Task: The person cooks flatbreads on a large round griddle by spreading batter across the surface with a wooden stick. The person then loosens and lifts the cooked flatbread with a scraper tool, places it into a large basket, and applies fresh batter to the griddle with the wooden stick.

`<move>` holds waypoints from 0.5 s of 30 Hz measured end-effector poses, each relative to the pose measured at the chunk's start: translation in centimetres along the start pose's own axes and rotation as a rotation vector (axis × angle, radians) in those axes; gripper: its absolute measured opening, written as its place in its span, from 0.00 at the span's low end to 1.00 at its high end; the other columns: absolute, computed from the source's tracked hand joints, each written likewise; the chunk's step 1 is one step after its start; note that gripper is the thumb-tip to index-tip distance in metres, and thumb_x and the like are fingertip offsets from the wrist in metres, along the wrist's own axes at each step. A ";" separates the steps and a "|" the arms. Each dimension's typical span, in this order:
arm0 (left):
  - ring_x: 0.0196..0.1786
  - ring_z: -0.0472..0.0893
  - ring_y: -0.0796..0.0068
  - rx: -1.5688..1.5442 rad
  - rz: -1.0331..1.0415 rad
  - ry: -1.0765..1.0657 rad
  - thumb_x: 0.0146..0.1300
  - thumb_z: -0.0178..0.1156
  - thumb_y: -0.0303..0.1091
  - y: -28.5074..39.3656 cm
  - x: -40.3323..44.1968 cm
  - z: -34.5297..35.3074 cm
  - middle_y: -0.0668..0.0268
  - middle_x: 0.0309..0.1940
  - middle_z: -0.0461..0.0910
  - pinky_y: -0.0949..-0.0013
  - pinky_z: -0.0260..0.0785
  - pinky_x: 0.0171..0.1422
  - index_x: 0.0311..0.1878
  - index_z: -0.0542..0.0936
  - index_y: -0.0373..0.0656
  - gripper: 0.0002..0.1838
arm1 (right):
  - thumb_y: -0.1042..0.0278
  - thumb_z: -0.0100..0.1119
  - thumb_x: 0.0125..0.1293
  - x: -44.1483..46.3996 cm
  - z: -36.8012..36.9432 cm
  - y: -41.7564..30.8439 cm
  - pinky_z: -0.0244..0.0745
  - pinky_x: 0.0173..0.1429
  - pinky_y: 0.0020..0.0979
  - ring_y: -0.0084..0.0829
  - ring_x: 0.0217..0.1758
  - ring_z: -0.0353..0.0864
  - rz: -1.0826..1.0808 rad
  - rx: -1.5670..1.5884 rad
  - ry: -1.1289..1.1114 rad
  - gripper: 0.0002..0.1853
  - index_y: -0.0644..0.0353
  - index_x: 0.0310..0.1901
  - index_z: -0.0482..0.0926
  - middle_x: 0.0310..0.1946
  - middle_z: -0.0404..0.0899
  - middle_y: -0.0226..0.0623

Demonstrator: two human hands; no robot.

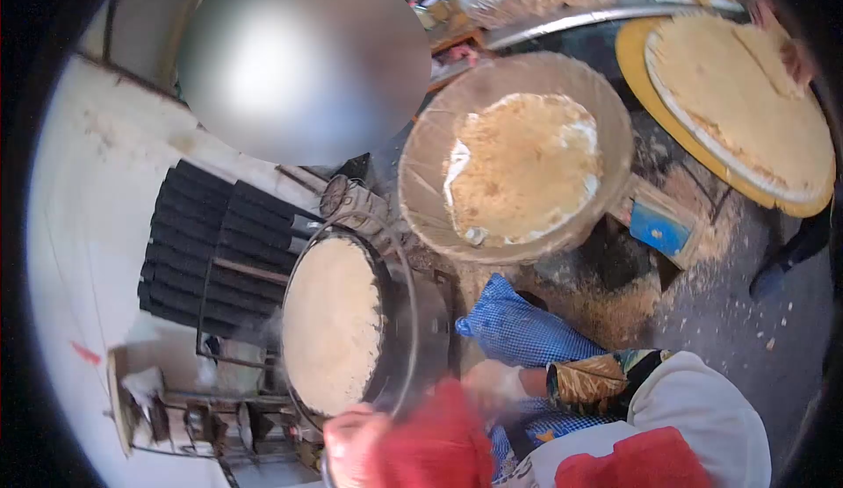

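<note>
The pale round layer lay flat inside a dark rim, at about nine o'clock in my view, with a thin hoop around it. It looked smooth and creamy, ragged along its right edge.

At its six o'clock was my left hand, blurred, red cloth beside it; I couldn't tell whether it gripped the hoop, though being so near would have suited steadying it. My right hand, in what seemed a pale glove, was towards four o'clock, apart from the layer; its fingers' pose I couldn't tell.

Towards one o'clock sat a lined basket, the lining probably there to catch crumbs (sensible, with such a crumbly tan mass). At two o'clock, farther off, a tan slab rested on a yellow board, broad enough, I judged, to support it; another person's hand was at its edge.
</note>
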State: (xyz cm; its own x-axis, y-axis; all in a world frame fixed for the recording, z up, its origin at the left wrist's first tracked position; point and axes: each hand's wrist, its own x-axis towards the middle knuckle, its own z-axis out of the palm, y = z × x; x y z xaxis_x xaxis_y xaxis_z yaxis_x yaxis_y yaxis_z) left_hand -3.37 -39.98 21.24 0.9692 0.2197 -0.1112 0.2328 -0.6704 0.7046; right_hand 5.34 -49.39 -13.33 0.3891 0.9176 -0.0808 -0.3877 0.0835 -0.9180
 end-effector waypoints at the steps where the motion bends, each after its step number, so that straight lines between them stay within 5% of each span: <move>1: 0.26 0.77 0.66 -0.168 0.076 0.140 0.49 0.64 0.28 2.5 0.8 2.1 0.64 0.25 0.79 0.59 0.74 0.38 0.36 0.82 0.42 0.09 | 0.57 0.51 0.64 -0.6 -0.3 -0.6 0.54 0.13 0.27 0.21 0.14 0.62 0.022 -0.011 -0.056 0.12 0.56 0.39 0.77 0.20 0.71 0.30; 6: 0.38 0.78 0.56 -0.872 0.438 0.720 0.65 0.51 0.40 11.4 6.0 9.7 0.58 0.37 0.78 0.49 0.71 0.49 0.45 0.75 0.44 0.12 | 0.56 0.49 0.70 -4.2 -2.8 -3.9 0.58 0.13 0.27 0.24 0.14 0.66 0.068 0.672 0.078 0.17 0.61 0.47 0.77 0.25 0.77 0.35; 7: 0.38 0.78 0.57 -0.948 0.506 0.326 0.66 0.49 0.39 11.4 6.8 9.8 0.58 0.37 0.78 0.49 0.72 0.48 0.46 0.75 0.44 0.12 | 0.56 0.49 0.70 -5.3 -3.5 -4.9 0.60 0.13 0.27 0.24 0.15 0.69 0.100 0.875 -0.010 0.17 0.62 0.49 0.76 0.27 0.78 0.36; 9: 0.38 0.79 0.59 -1.031 0.580 -0.468 0.68 0.47 0.37 10.7 8.6 10.0 0.59 0.37 0.79 0.50 0.72 0.47 0.47 0.75 0.45 0.11 | 0.55 0.52 0.69 -6.0 -3.6 -4.8 0.69 0.18 0.29 0.26 0.19 0.75 -0.194 0.801 -0.062 0.17 0.61 0.47 0.78 0.29 0.81 0.38; 13: 0.36 0.78 0.63 -1.023 0.434 -0.764 0.68 0.49 0.38 9.7 13.3 12.3 0.59 0.38 0.79 0.54 0.73 0.44 0.48 0.74 0.46 0.11 | 0.57 0.51 0.70 -7.1 -5.1 -8.5 0.76 0.32 0.33 0.29 0.28 0.80 0.313 0.898 -0.043 0.16 0.61 0.48 0.78 0.34 0.83 0.41; 14: 0.36 0.78 0.63 -1.025 0.391 -0.764 0.68 0.49 0.38 9.9 14.0 13.1 0.59 0.38 0.79 0.54 0.73 0.44 0.48 0.74 0.46 0.11 | 0.58 0.49 0.71 -6.3 -4.7 -7.1 0.76 0.32 0.34 0.30 0.29 0.81 -0.050 0.769 0.061 0.16 0.61 0.49 0.78 0.35 0.83 0.41; 15: 0.36 0.78 0.63 -1.028 0.352 -0.743 0.68 0.49 0.38 9.7 14.7 13.9 0.59 0.38 0.79 0.54 0.73 0.44 0.48 0.74 0.46 0.11 | 0.59 0.48 0.72 -5.1 -4.9 -5.2 0.76 0.34 0.34 0.29 0.28 0.80 -0.066 0.863 0.021 0.15 0.61 0.49 0.78 0.35 0.83 0.39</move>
State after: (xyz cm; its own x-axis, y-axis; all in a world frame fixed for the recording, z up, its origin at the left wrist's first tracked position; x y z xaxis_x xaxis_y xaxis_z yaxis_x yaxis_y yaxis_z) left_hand 14.25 -53.14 16.73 0.8545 -0.5157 0.0624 0.1135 0.3025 0.9464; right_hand 9.44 -56.37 -10.05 0.4449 0.8940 -0.0526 -0.8594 0.4097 -0.3060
